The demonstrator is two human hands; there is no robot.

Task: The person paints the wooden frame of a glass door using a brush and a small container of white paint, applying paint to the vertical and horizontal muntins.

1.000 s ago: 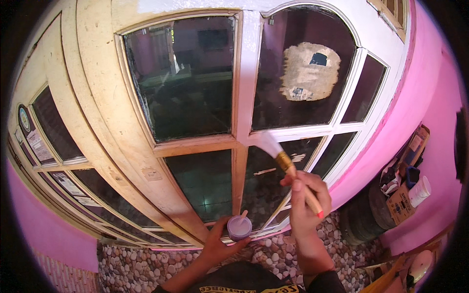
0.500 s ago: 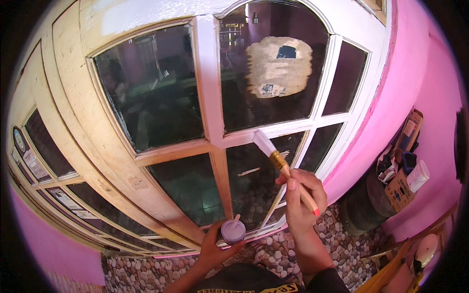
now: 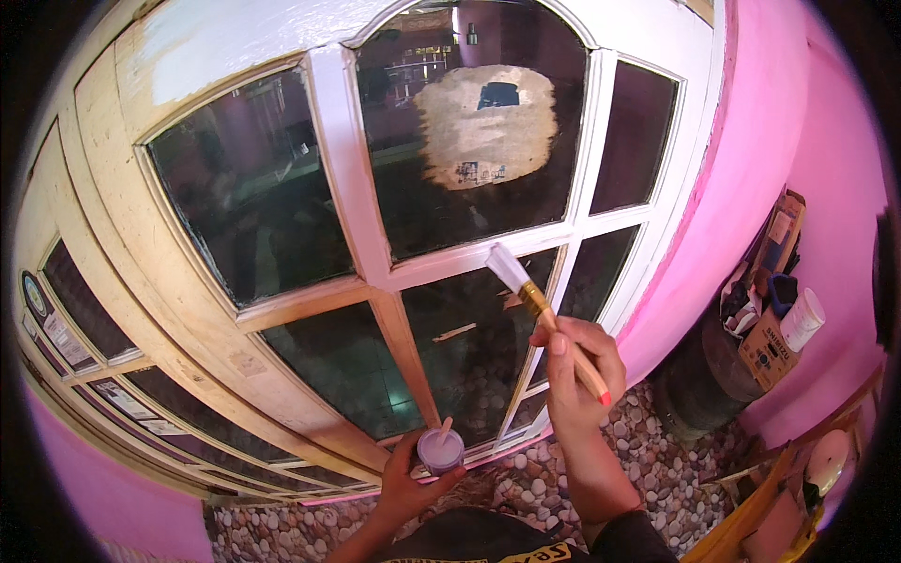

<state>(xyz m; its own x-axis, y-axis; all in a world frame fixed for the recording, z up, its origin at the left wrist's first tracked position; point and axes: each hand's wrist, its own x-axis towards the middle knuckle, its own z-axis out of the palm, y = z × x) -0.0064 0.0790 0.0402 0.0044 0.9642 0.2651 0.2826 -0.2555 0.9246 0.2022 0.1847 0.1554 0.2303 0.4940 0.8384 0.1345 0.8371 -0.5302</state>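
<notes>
My right hand [image 3: 577, 375] grips a paintbrush [image 3: 540, 300] with a wooden, red-tipped handle, gold ferrule and white-coated bristles, which lie against the middle horizontal rail [image 3: 441, 258] of a glazed wooden door. The rail and upper right frame look white; the left and lower frames show cream or bare brown wood [image 3: 394, 357]. My left hand [image 3: 408, 469] holds a small cup [image 3: 441, 455] of pale liquid with a wooden stick in it, low by the bottom panes. A torn paper patch [image 3: 488, 127] sticks to the arched pane.
A pink wall [image 3: 798, 113] borders the door on the right. A dark barrel [image 3: 690, 385] there carries cardboard boxes [image 3: 762, 358], a white bucket [image 3: 803, 319] and other items. Yellowish wooden pieces [image 3: 779, 525] lean at lower right. The floor [image 3: 657, 479] has a pebble pattern.
The view has shifted, so the door appears farther left. The brush has moved a little left across the picture, its bristles still at the middle rail, and the cup has moved slightly left.
</notes>
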